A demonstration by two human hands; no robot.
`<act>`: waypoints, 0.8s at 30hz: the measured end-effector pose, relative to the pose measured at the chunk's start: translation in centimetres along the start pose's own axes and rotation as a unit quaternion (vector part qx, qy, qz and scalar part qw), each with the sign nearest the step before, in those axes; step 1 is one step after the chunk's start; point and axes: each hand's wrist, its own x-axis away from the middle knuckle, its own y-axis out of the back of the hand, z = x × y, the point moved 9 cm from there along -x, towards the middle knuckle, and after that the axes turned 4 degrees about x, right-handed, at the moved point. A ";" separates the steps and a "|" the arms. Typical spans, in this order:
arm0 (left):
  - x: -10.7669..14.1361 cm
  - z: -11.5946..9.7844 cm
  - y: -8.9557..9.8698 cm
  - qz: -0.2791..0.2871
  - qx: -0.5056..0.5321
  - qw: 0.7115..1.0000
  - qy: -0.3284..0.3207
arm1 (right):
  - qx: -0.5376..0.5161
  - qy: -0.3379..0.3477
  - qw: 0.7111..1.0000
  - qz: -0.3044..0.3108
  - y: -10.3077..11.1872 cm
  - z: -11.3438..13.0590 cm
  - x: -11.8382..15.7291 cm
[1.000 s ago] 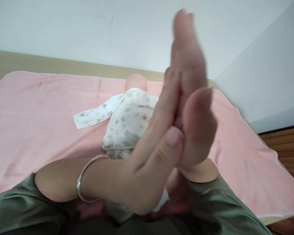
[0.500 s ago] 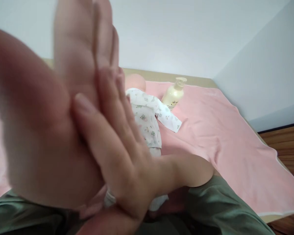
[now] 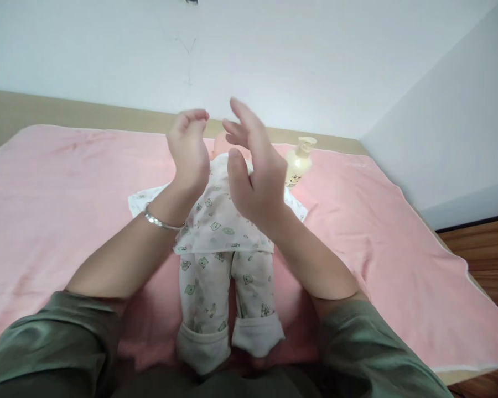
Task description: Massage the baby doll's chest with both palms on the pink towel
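Observation:
My left hand (image 3: 188,149) is raised over the upper body of a doll, its fingers bent and apart from my right hand, with nothing seen in it. A silver bracelet (image 3: 161,221) circles my left wrist. To its right my right hand (image 3: 257,171) is up too, fingers spread and empty. Below them lies the doll in a white patterned shirt (image 3: 224,226) and matching trousers (image 3: 205,287) with turned-up cuffs. My hands partly hide its pinkish head (image 3: 222,145).
A cream pump bottle (image 3: 299,163) stands right of the doll's head. The pink cloth (image 3: 377,237) covers a surface with a tan edge (image 3: 87,113) at the wall. Dark wood (image 3: 481,249) shows at the right.
My hands were pressed together close to the camera at the left. Now they are parted, farther away and above the doll, which shows more fully.

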 end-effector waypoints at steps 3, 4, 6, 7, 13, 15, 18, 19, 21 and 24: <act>0.1 4.8 -0.1 -0.054 -0.047 0.995 0.070 | 0.075 -0.108 0.984 0.117 -5.7 -5.8 -0.3; 0.2 5.7 -0.4 -0.046 -0.070 0.993 0.079 | 0.092 -0.130 0.975 0.157 -7.4 -7.2 -0.1; 0.4 6.5 -0.8 -0.022 -0.103 0.992 0.075 | 0.117 -0.119 0.966 0.199 -9.7 -8.4 0.3; 0.6 6.5 -1.0 -0.013 -0.111 0.991 0.070 | 0.124 -0.105 0.965 0.203 -10.3 -8.7 0.5; 1.6 6.0 -1.4 0.010 -0.108 0.993 0.054 | 0.145 -0.072 0.968 0.190 -11.3 -9.0 1.4; 1.9 6.3 -1.5 0.024 -0.102 0.994 0.035 | 0.148 -0.065 0.968 0.191 -11.4 -9.1 1.6; 2.5 7.3 -1.5 0.082 -0.128 0.988 -0.014 | 0.141 -0.056 0.969 0.196 -11.5 -9.4 1.8; 2.8 7.7 -1.4 0.102 -0.144 0.984 -0.028 | 0.136 -0.053 0.969 0.199 -11.5 -9.5 1.9; 3.2 8.6 -0.9 0.132 -0.169 0.976 -0.048 | 0.125 -0.049 0.970 0.201 -11.5 -9.7 2.2; 3.7 9.1 0.0 0.152 -0.179 0.969 -0.071 | 0.111 -0.042 0.972 0.203 -11.2 -10.0 2.5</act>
